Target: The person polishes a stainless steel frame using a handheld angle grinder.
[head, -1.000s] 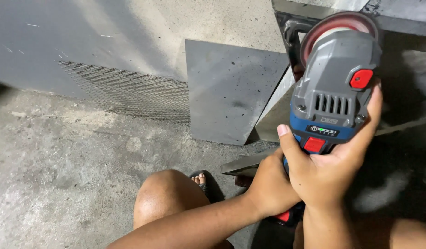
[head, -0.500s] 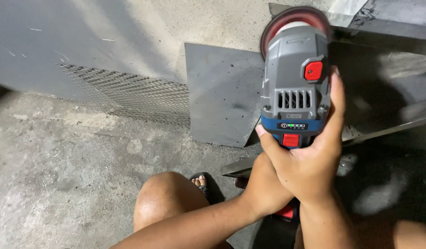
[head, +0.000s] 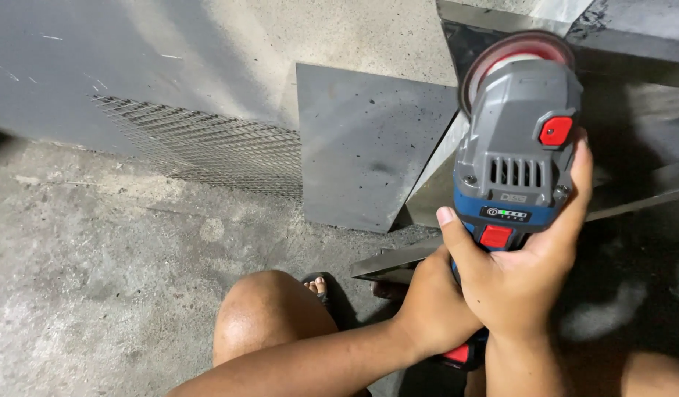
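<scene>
Both hands clamp the grinder [head: 517,158]: right hand [head: 519,272] around its body, left hand [head: 435,312] lower. Its disc [head: 512,55] hovers over the metal sheets [head: 372,147] on the floor; no grinding visible.

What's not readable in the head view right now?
- Left hand: fingers hidden behind the right hand, so its grip is unclear.
- Grinder: lower handle covered by both hands.
- Disc: the grinder body hides where it meets the metal.
- Metal sheet: right corner behind the grinder.
</scene>
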